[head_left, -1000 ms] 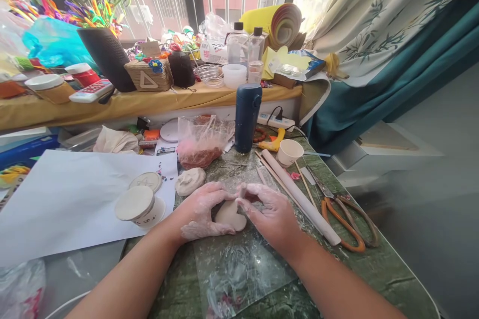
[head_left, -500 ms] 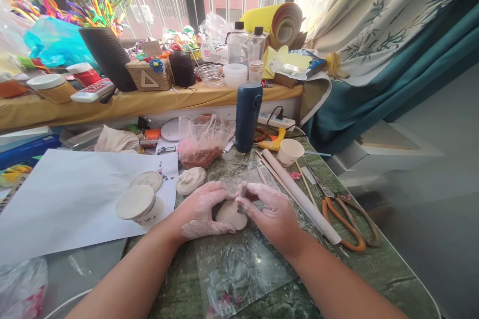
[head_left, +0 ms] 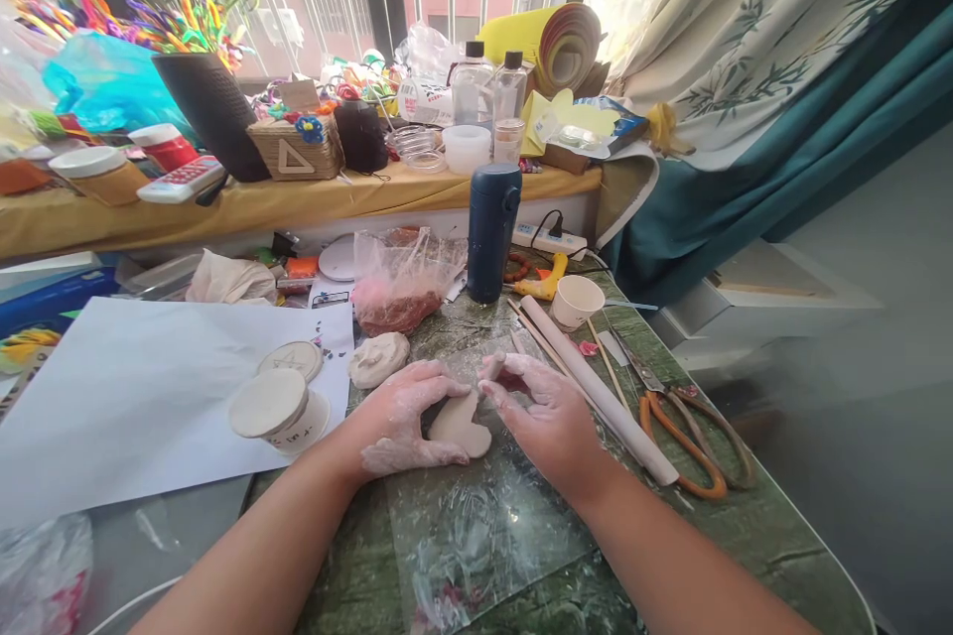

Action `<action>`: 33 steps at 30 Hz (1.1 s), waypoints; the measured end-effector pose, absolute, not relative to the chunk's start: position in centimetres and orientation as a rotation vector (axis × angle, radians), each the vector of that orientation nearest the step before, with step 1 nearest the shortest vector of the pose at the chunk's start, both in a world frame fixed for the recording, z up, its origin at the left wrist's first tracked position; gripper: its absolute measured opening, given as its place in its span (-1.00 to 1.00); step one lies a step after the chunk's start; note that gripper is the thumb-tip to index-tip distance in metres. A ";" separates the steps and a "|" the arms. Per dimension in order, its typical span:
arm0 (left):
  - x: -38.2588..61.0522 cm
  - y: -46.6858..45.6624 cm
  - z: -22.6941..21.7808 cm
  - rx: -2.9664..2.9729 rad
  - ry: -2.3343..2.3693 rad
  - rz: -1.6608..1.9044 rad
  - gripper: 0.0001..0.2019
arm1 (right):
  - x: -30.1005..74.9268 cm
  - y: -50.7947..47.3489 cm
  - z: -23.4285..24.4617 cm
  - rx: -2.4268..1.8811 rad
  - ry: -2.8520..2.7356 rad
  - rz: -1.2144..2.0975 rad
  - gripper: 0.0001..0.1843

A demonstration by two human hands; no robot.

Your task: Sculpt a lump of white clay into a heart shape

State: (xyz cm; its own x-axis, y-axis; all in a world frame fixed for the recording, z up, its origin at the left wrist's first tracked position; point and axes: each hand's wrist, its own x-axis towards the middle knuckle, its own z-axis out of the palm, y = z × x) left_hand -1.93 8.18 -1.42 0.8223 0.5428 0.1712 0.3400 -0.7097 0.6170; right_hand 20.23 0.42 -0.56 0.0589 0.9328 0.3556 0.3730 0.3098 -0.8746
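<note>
A flat, pale clay heart (head_left: 460, 427) lies on a clear plastic sheet (head_left: 513, 516) in front of me. My left hand (head_left: 406, 422), dusted white, curves around its left side, with thumb and fingers against the edge. Just right of the heart, my right hand (head_left: 543, 417) pinches a short, pale, stick-like tool (head_left: 494, 365) between thumb and fingers. The tool's tip is raised, apart from the clay. A lump of white clay (head_left: 378, 359) sits beyond my left hand. To the right lie a clay-coated rolling rod (head_left: 596, 387) and thin wooden sticks (head_left: 547, 339).
Orange-handled scissors (head_left: 685, 432) lie at the right table edge, near a paper cup (head_left: 579, 302) and a yellow glue gun (head_left: 549, 280). A dark blue flask (head_left: 493, 233) stands behind. Left, a clay-topped cup (head_left: 277, 407) and a clay disc (head_left: 292, 360) rest on white paper (head_left: 149, 397).
My right hand has lifted the tool away from the heart's notch, slightly right and up. The notch between the lobes now shows. My left hand has stayed in place.
</note>
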 end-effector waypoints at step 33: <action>-1.4 7.2 0.2 2.609 0.672 0.602 -0.68 | 21.3 0.2 -0.3 -1.214 -1.197 0.577 -0.86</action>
State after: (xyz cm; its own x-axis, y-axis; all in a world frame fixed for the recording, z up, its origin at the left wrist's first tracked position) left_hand -1.43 7.16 0.18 0.7942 0.5244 0.3070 0.3623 -0.8142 0.4536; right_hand 21.31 0.19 -0.28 0.3313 0.8627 0.3821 0.2382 0.3154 -0.9186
